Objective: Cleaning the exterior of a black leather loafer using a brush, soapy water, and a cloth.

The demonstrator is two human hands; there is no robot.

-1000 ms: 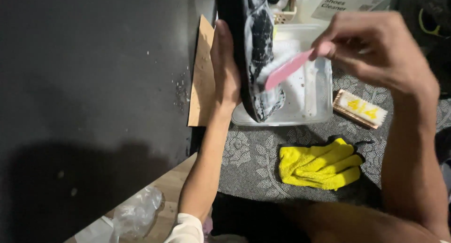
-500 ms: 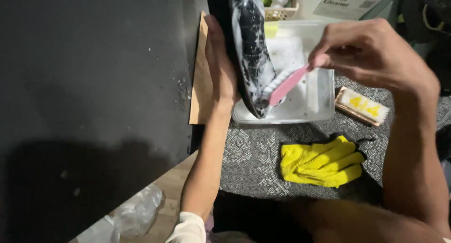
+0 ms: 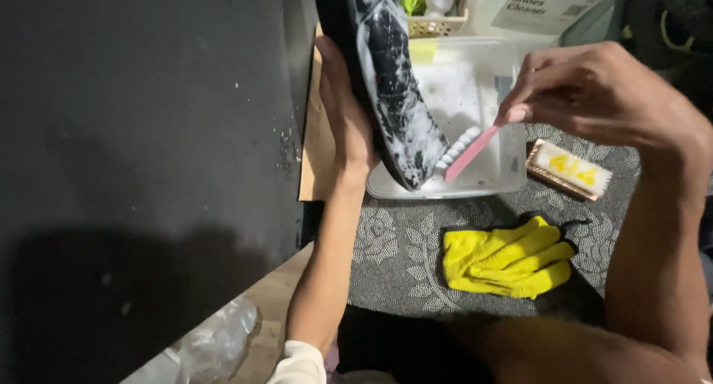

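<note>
The upper part of the black shoe with a foam-streaked sole [image 3: 394,94] runs out of the top edge of the view, so its toe or heel end there cannot be made out, and the side facing the left hand [image 3: 345,113] is hidden. That left hand is pressed flat along the shoe's far side, fingers extended and palm cupping it, holding it upright and tilted over the clear plastic tub of soapy water [image 3: 475,109]; the fingertips are concealed behind the shoe. The sole faces the camera, dark and glossy, mottled with white lather, its lower tip dipping just inside the tub's near rim. The right hand [image 3: 601,94] is closed in a pinch around the handle of a pink toothbrush-like brush with white bristles [image 3: 468,150], whose head touches the sole near its lower end; the handle's top is covered by the fingers. Just right of the tub, on the grey patterned mat [image 3: 401,258], lies a wooden-backed scrubbing brush with pale and yellow bristles [image 3: 568,168], and nearer the person a pair of yellow gloves [image 3: 505,258] rests on a dark cloth. A white box and a small woven basket [image 3: 438,24] behind the tub are cut off at the top. At the lower left, crumpled clear plastic [image 3: 215,339] lies on the wooden surface [image 3: 278,295].
</note>
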